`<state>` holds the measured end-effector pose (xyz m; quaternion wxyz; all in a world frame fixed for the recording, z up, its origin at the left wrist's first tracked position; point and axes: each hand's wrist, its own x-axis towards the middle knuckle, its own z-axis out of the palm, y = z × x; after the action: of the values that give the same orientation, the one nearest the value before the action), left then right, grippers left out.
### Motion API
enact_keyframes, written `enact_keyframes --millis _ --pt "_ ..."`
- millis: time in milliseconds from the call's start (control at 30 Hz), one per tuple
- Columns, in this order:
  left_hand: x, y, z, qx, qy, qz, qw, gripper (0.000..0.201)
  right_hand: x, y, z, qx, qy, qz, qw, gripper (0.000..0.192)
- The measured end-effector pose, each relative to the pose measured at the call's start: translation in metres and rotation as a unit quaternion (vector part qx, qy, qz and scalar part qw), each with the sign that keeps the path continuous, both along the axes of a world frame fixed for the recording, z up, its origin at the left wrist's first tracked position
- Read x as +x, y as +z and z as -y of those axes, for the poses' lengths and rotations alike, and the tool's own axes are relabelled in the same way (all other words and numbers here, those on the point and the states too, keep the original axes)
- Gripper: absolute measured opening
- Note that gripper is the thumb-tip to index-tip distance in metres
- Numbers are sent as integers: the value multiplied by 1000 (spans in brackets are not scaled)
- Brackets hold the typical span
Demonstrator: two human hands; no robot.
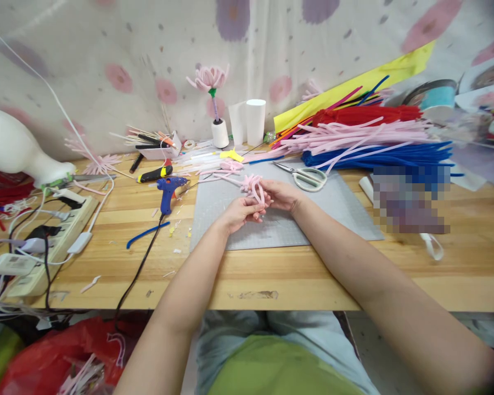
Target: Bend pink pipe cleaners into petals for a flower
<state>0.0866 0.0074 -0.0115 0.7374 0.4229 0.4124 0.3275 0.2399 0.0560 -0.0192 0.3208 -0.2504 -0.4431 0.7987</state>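
- A cream power strip (45,241) crowded with plugs and white cables lies far left of the grey cutting mat (313,219), near the edge of the wooden table (456,263)
- A curved blue pipe cleaner (146,234) rests on the wood just left of the mat
- A blue hot glue gun (168,192) stands off the mat's upper left corner, its black cord trailing toward the table edge
- A finished pink pipe cleaner flower (209,77) on a green and purple stem stands in a white spool (220,133), behind the mat against the spotted cloth
- The left hand (241,213) is over the middle of the mat, fingers curled narrow and pinching the lower part of the looped pink pipe cleaner piece (253,186)
- That pink piece sits just above the mat's upper middle, held between both hands
- The right hand (283,195) is just right of the left one, fingers closed on the same pink piece from the other side
- White-handled scissors (307,176) lie on the mat's upper right part, near the right hand
- A big heap of red, pink and blue pipe cleaners (370,140) stretches behind the mat's right corner
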Motion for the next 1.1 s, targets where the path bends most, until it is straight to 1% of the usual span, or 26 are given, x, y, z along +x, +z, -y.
enact_keyframes --millis 167,267,400,567,733,967,1100 --pt "1 3 2 -11 5 5 1000 12 -1 3 3 0 31 -20 999 38" --pt "1 4 2 -14 3 5 1000 15 -2 3 2 10 28 -36 999 38" --pt "2 1 1 2 18 5 1000 19 -5 2 1 18 3 -44 999 37" --pt "4 -9 -2 71 61 -31 995 24 -9 -2 -1 10 -54 -23 998 29" --pt "9 -11 -2 125 94 -83 984 16 -9 -4 -3 -6 -62 -42 997 24" --pt "13 -13 -2 152 119 -132 972 9 -10 -2 -3 -27 -80 -61 995 22" --pt "16 -12 -1 143 128 -126 973 6 -15 -1 -2 -32 -126 -71 989 21"
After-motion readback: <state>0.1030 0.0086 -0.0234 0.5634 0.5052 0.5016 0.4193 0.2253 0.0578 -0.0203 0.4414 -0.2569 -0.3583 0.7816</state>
